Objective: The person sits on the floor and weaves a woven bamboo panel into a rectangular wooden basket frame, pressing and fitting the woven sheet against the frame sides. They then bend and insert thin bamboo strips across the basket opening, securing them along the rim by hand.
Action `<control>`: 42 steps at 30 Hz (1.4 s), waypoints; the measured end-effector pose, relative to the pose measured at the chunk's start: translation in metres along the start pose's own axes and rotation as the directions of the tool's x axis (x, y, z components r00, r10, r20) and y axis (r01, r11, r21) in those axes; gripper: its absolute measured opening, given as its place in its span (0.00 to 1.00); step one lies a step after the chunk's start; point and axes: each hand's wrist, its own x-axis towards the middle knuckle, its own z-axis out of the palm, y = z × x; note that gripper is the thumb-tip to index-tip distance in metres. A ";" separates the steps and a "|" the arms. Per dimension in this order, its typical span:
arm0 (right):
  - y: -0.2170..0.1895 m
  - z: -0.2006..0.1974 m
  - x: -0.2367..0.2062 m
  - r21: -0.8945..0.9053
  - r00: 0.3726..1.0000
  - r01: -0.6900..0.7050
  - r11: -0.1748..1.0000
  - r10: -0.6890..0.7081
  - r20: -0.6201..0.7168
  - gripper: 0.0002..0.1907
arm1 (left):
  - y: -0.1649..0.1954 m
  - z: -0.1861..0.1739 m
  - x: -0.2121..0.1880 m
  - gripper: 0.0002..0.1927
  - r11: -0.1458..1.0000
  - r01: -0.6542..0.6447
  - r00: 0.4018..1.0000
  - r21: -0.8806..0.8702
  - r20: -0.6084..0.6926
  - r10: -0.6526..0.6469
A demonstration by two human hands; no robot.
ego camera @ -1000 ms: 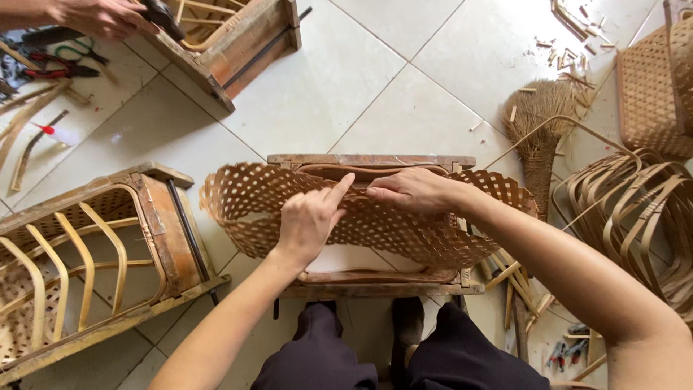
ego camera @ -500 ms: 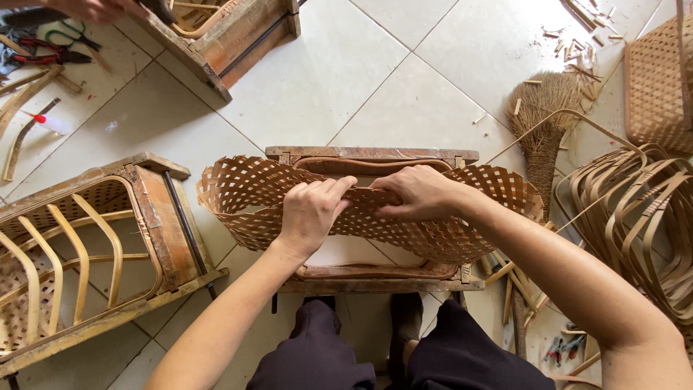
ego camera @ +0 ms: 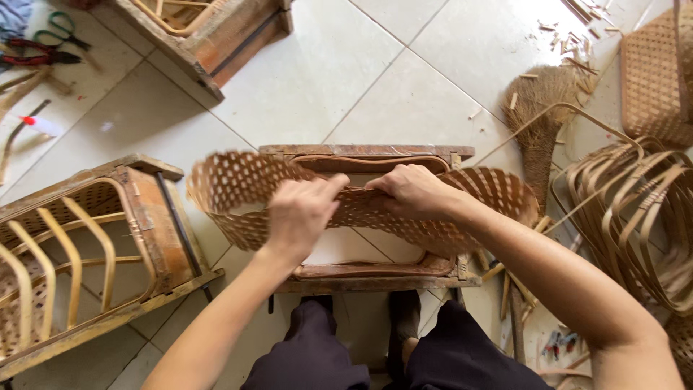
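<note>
Tan open-weave cane sheet [ego camera: 238,189] bowed over brown wooden seat frame [ego camera: 364,152]; my left hand [ego camera: 302,213], right hand [ego camera: 411,189] pinch its middle; harder bend risks cracked strands.

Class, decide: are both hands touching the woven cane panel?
Touching. The head view shows the left hand and right hand gripping the upper edge of the cane panel, fingers folded over it.

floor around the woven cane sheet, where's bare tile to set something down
Bare tile lies beyond the wooden frame, between the upper chair frame and the broom. A narrower strip runs between the left chair and the woven sheet. The right is crowded with cane hoops; tools fill the top left.
</note>
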 end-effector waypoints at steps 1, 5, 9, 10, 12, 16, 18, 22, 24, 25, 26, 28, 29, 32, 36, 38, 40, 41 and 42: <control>-0.001 -0.002 -0.002 -0.017 0.996 0.054 0.998 -0.055 -0.072 0.18 | -0.004 -0.015 -0.008 0.19 0.982 -0.065 0.977 0.177 -0.188 0.098; -0.010 -0.014 -0.022 0.004 0.985 -0.089 0.996 0.089 -0.150 0.15 | -0.061 -0.111 -0.051 0.23 0.775 0.439 0.741 -0.454 -0.305 -0.598; -0.042 0.003 -0.021 -0.014 0.992 -0.035 0.999 0.033 -0.126 0.15 | -0.089 -0.140 -0.076 0.42 0.555 0.303 0.807 -0.774 -0.101 -0.582; -0.050 0.012 -0.019 -0.023 0.988 0.030 0.999 -0.033 -0.153 0.17 | -0.082 -0.135 -0.085 0.43 0.555 0.297 0.830 -0.777 -0.077 -0.553; -0.061 0.026 -0.019 -0.044 0.977 0.079 0.996 -0.087 -0.196 0.20 | -0.071 -0.130 -0.098 0.43 0.493 0.299 0.835 -0.817 -0.026 -0.549; -0.070 0.043 -0.026 -0.137 0.955 0.087 0.987 -0.122 -0.272 0.24 | -0.061 -0.129 -0.124 0.36 0.443 0.248 0.805 -0.861 -0.071 -0.589; -0.074 0.047 -0.030 -0.176 0.922 0.123 0.977 -0.178 -0.344 0.24 | -0.065 -0.136 -0.133 0.34 0.462 0.252 0.777 -0.851 -0.107 -0.620; -0.078 0.058 -0.029 -0.149 0.856 0.187 0.971 -0.235 -0.461 0.27 | -0.070 -0.158 -0.138 0.34 0.503 0.357 0.744 -0.787 -0.086 -0.662; -0.073 0.068 -0.023 -0.097 0.879 0.175 0.980 -0.200 -0.432 0.26 | -0.067 -0.159 -0.134 0.35 0.491 0.389 0.750 -0.780 -0.041 -0.660; -0.069 0.074 -0.019 -0.063 0.906 0.156 0.986 -0.168 -0.389 0.24 | -0.066 -0.156 -0.131 0.36 0.436 0.402 0.736 -0.805 0.001 -0.677; -0.064 0.081 -0.017 -0.027 0.930 0.135 0.990 -0.136 -0.341 0.23 | -0.064 -0.153 -0.128 0.38 0.377 0.418 0.720 -0.827 0.049 -0.692; -0.048 0.091 -0.026 0.037 0.928 0.080 0.996 -0.061 -0.368 0.21 | -0.056 -0.132 -0.123 0.36 0.255 0.350 0.771 -0.901 0.123 -0.625; -0.038 0.094 -0.031 0.063 0.924 0.058 0.996 -0.030 -0.381 0.20 | -0.054 -0.114 -0.117 0.33 0.362 0.310 0.845 -0.879 0.080 -0.529; -0.013 0.099 -0.047 0.045 0.964 -0.054 0.998 0.064 -0.258 0.20 | -0.040 -0.088 -0.113 0.36 0.598 0.435 0.870 -0.673 0.144 -0.472; 0.007 0.087 -0.062 -0.025 0.940 -0.056 0.998 0.044 -0.338 0.25 | -0.020 -0.059 -0.096 0.38 0.552 0.397 0.889 -0.734 0.157 -0.430; 0.015 0.074 -0.070 -0.025 0.952 -0.157 0.987 0.144 -0.270 0.24 | -0.008 -0.044 -0.086 0.40 0.511 0.402 0.888 -0.760 0.187 -0.420; 0.021 0.063 -0.076 -0.035 0.954 -0.180 0.983 0.166 -0.250 0.23 | 0.000 -0.033 -0.079 0.41 0.480 0.411 0.887 -0.775 0.218 -0.408; 0.023 0.060 -0.078 -0.039 0.955 -0.191 0.981 0.177 -0.239 0.23 | 0.004 -0.028 -0.077 0.42 0.464 0.416 0.886 -0.782 0.232 -0.402; 0.024 0.059 -0.079 -0.055 0.960 -0.220 0.974 0.206 -0.189 0.24 | 0.007 -0.024 -0.076 0.43 0.454 0.420 0.886 -0.786 0.246 -0.394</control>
